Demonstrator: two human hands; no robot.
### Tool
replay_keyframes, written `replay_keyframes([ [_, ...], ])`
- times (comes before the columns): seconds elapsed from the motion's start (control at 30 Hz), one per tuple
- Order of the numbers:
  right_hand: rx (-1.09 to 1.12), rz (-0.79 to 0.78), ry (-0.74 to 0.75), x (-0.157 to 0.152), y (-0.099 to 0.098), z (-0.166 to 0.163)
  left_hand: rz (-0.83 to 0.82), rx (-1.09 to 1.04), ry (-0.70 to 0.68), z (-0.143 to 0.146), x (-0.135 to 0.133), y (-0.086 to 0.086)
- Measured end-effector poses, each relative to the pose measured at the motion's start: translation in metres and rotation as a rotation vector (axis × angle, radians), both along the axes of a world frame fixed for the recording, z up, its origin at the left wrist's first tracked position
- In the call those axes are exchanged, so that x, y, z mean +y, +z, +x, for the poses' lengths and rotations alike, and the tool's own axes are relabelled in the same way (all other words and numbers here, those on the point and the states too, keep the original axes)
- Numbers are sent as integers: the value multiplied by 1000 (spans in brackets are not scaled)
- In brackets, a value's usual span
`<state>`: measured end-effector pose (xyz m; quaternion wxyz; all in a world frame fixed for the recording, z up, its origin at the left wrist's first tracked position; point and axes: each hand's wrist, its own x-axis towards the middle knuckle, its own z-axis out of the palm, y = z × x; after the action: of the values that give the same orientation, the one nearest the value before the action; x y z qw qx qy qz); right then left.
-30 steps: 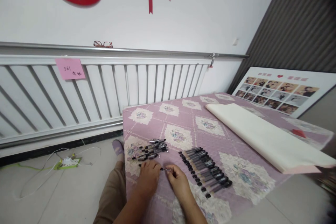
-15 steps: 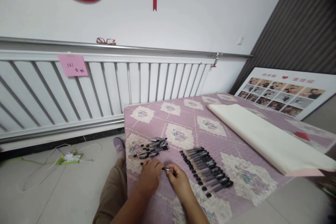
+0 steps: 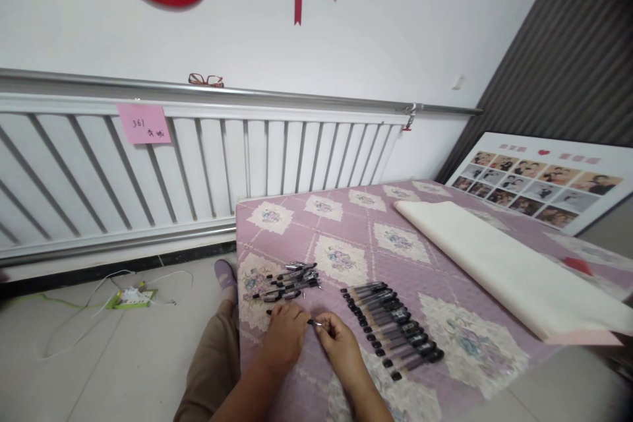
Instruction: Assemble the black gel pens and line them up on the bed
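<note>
My left hand (image 3: 285,334) and my right hand (image 3: 338,343) meet over a purple patterned mattress (image 3: 445,264), both closed on one black pen (image 3: 313,322) held between them. The left fingers wrap one end; the right fingers pinch the other end near its metal tip. Just beyond the left hand lies a loose pile of black pens (image 3: 289,278). To the right of my right hand, several black pens lie side by side in a neat row (image 3: 390,330).
A long cream roll of cloth (image 3: 504,270) lies on the mattress at right, before a leaning photo board (image 3: 539,181). A white radiator (image 3: 198,165) with a pink note (image 3: 144,124) and glasses (image 3: 205,80) lines the wall. A power strip (image 3: 129,297) with cables lies on the floor.
The camera has shifted slightly, so the scene sits a little to the right. Both hands stay together on the pen, with only small finger movements.
</note>
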<state>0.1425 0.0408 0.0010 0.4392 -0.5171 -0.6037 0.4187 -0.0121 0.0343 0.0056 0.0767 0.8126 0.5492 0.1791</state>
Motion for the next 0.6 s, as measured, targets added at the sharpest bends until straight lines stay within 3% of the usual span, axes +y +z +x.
replay_keyframes([
  [0.6, 41, 7, -7, 0, -2, 1, 14, -39, 3, 0, -1, -2],
])
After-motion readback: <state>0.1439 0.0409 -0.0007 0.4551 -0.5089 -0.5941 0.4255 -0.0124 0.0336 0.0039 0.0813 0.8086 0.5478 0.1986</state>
